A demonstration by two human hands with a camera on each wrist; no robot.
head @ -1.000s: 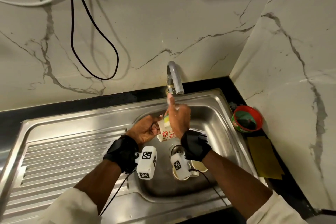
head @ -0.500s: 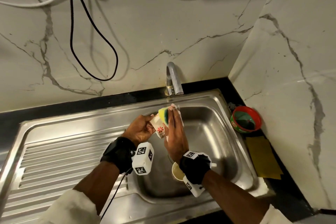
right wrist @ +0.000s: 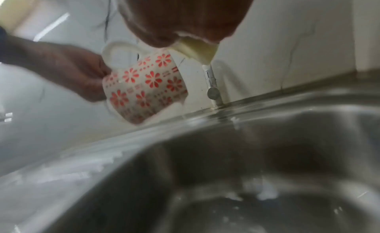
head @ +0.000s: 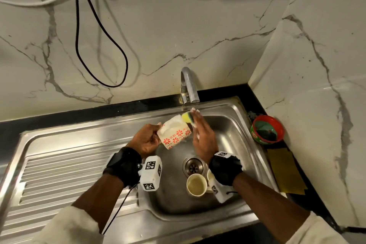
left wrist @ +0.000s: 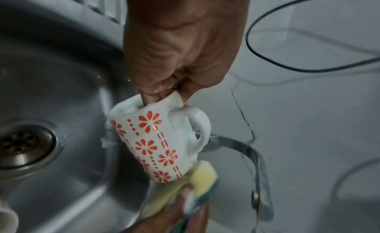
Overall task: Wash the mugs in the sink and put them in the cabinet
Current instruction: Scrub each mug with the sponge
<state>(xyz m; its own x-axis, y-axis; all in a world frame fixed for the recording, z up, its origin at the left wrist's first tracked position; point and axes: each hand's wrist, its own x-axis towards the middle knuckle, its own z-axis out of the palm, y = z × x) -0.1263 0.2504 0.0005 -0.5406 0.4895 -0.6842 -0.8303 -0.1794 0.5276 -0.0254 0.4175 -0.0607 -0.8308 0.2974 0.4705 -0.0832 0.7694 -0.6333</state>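
A white mug with red flowers (head: 175,134) (left wrist: 153,139) (right wrist: 144,86) is held on its side over the sink basin (head: 233,125), covered in soap foam. My left hand (head: 147,138) (left wrist: 176,57) grips it at the rim, fingers inside the mouth. My right hand (head: 202,134) holds a yellow-green sponge (head: 187,118) (left wrist: 197,178) (right wrist: 195,51) against the mug's base end. Two plain cream mugs (head: 197,184) stand in the basin near the drain (head: 193,166), one partly hidden by my right wrist.
The tap (head: 188,85) arches over the basin's back edge, just above the sponge. A red tub of dish soap (head: 266,129) and a yellow cloth (head: 285,170) lie on the black counter at right. The ribbed drainboard (head: 65,176) lies at left. Cables (head: 99,25) hang on the wall.
The mug has been turned from upright to lying on its side, base toward the tap. My right hand with the sponge moved from the mug's top to its base end.
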